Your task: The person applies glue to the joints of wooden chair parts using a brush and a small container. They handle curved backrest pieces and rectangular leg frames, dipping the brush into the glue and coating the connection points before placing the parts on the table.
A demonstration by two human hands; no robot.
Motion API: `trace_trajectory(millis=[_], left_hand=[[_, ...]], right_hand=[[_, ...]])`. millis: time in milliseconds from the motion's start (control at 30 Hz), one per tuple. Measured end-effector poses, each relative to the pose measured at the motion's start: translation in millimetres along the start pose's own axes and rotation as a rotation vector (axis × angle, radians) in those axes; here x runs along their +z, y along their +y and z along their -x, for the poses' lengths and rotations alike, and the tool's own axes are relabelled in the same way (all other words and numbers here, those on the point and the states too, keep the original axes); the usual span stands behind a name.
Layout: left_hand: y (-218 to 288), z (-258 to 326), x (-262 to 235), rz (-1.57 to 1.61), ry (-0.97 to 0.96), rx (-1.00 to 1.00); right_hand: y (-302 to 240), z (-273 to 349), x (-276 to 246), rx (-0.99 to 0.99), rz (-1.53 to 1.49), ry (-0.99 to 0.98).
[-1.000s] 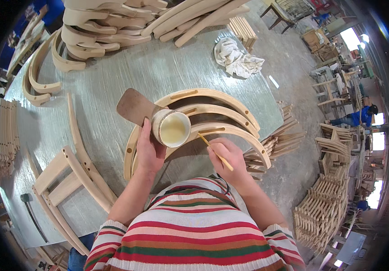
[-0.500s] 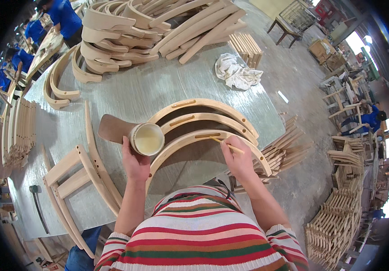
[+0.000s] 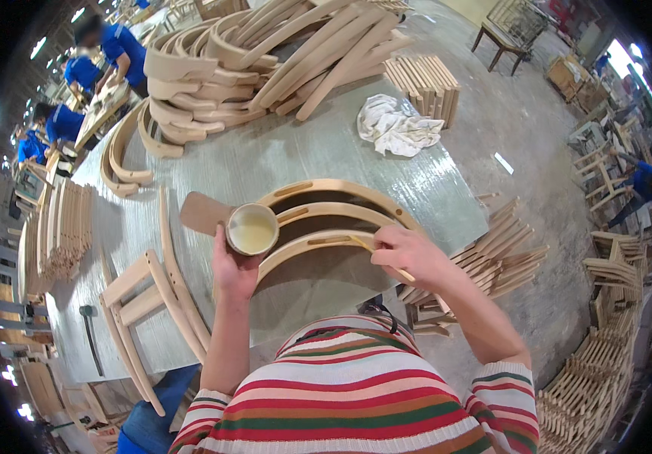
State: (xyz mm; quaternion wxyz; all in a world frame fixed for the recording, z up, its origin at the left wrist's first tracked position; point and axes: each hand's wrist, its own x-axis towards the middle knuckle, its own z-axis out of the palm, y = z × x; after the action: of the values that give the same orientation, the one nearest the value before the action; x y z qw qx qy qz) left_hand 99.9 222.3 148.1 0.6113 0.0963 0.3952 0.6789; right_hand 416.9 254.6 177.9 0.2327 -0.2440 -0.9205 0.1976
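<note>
My left hand (image 3: 234, 266) is wrapped round a round cup (image 3: 253, 229) of pale yellowish liquid, held over the left ends of the curved wooden rails. In my right hand (image 3: 411, 257) is a thin wooden stick (image 3: 361, 243), pinched between the fingers. Its tip is at the right end of a slot in the nearest curved rail (image 3: 284, 258). Behind that rail lie a middle curved rail (image 3: 341, 209) and a far curved rail (image 3: 345, 185), both slotted too. A flat brown piece (image 3: 203, 213) shows behind the cup.
A jointed wooden frame (image 3: 142, 306) and a black-headed mallet (image 3: 87, 312) lie left on the grey table (image 3: 212, 166). Curved parts (image 3: 197, 83) are piled at the back, near a white rag (image 3: 395, 127). Slats (image 3: 504, 253) stand right. People in blue work far left.
My right hand has shifted right along the nearest rail, and the stick's tip has moved toward the right end of the slot. The cup stays in my left hand. The whole view has shifted slightly.
</note>
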Motion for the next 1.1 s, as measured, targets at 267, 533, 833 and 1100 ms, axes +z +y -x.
trace_trajectory(millis=[267,533,833,1100], left_hand=[[-107,-106,103,-0.337,-0.137,-0.287],[-253,-198,191,-0.786,-0.27,-0.333],[-203,-208,170,-1.595,-0.41,0.507],[-34,-62,11,-1.62,0.242,0.757]], right_hand=[[68,118,15,0.863,-1.397,1.396],[120,191,32,0.959,-1.837,1.623],[178,147,50,0.975,-1.963,1.376],[166,113,59,1.125,-1.962,1.038]])
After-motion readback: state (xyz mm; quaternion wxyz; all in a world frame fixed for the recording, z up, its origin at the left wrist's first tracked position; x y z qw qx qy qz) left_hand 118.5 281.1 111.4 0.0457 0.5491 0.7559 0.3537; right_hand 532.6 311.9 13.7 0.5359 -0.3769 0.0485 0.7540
